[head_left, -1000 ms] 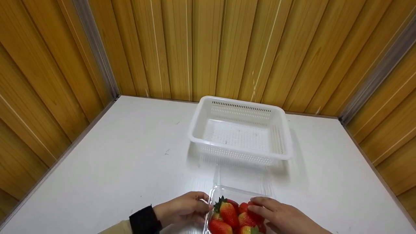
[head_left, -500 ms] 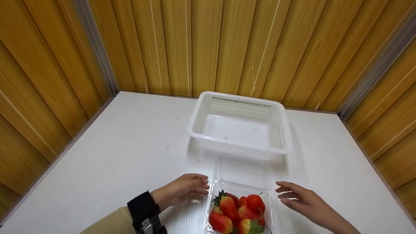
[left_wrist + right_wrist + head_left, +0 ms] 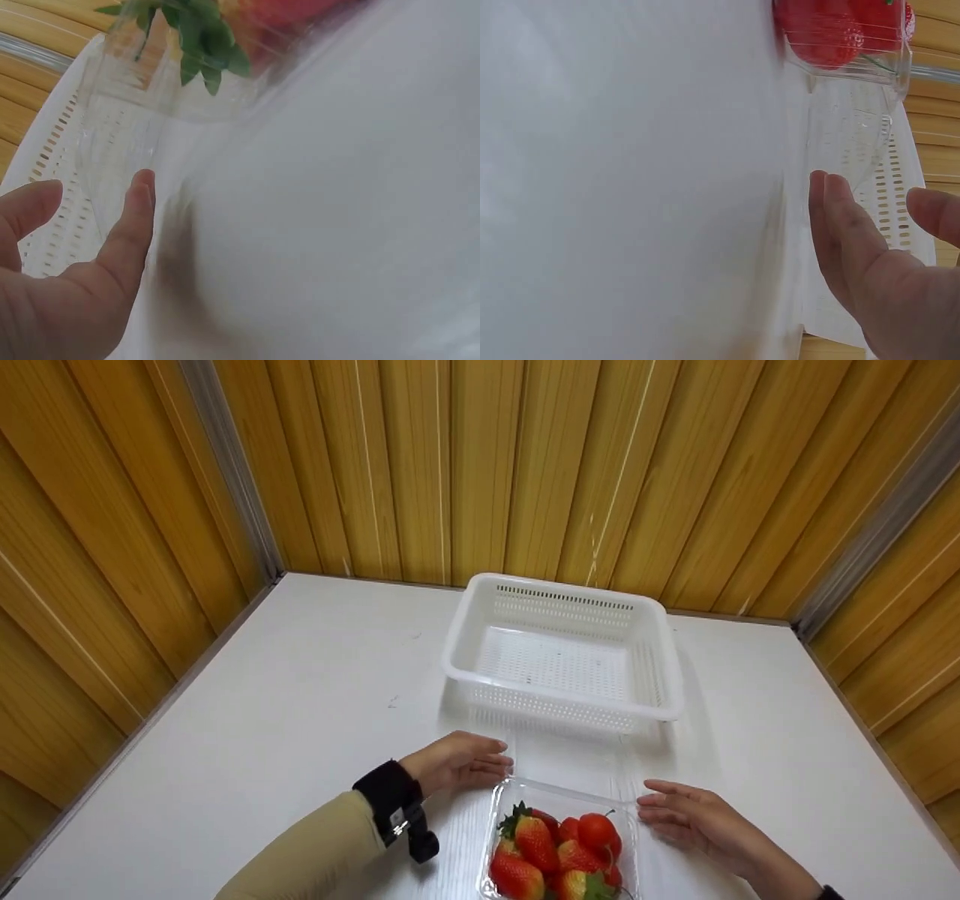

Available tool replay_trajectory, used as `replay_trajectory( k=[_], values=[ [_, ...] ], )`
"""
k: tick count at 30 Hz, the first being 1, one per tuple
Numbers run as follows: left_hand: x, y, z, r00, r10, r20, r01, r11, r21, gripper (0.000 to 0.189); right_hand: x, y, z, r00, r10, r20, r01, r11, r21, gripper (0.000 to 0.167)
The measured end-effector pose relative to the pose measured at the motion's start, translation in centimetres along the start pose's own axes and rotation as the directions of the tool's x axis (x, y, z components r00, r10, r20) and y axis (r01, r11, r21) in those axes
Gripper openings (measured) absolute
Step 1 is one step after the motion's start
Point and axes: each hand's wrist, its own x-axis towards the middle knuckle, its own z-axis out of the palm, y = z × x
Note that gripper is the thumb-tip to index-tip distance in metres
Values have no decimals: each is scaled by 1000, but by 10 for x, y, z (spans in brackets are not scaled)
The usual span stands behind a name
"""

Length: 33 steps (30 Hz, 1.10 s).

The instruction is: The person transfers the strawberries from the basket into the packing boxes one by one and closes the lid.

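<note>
A clear plastic box [image 3: 490, 840] stands near the front edge of the head view, its clear lid [image 3: 570, 763] folded back flat towards the basket. Several strawberries [image 3: 517, 877] with green leaves lie in the box, along with a round red fruit [image 3: 596, 831] on a thin stem. My left hand [image 3: 461, 763] is beside the lid's left edge, fingers extended; whether they touch it I cannot tell. Just right of the box, my right hand [image 3: 701, 821] holds nothing, its fingers nearly straight. Both wrist views show part of the box beyond the fingertips.
A white perforated basket [image 3: 562, 697] sits at the back of the white table [image 3: 300, 697], behind the lid. Yellow wood-look panels [image 3: 480, 472] close off the table's back and both sides.
My right hand has left the fruit and moved to the right of the box. My left hand has shifted forward from the box's left side to beside the lid.
</note>
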Motion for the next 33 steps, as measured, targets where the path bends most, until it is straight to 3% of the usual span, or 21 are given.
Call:
replay_trajectory(
  k=[5,11,20,27,33],
  values=[
    [5,-2,0,1000,28,-2,-28,999,20,40,2,5,6,999,29,-16,-28,998,53,61],
    [-3,1,6,995,103,16,-104,993,61,47,0,3,9,1000,8,-5,-8,998,56,67],
    [-18,10,8,970,236,59,-242,959,149,49,1,-16,10,987,-139,84,146,986,-82,70],
    [-22,7,9,966,249,72,-257,957,138,51,7,-31,19,988,-142,63,152,967,-207,73],
    [-27,6,13,971,231,65,-238,962,136,51,6,-29,23,986,-144,80,156,972,-178,74]
  ],
)
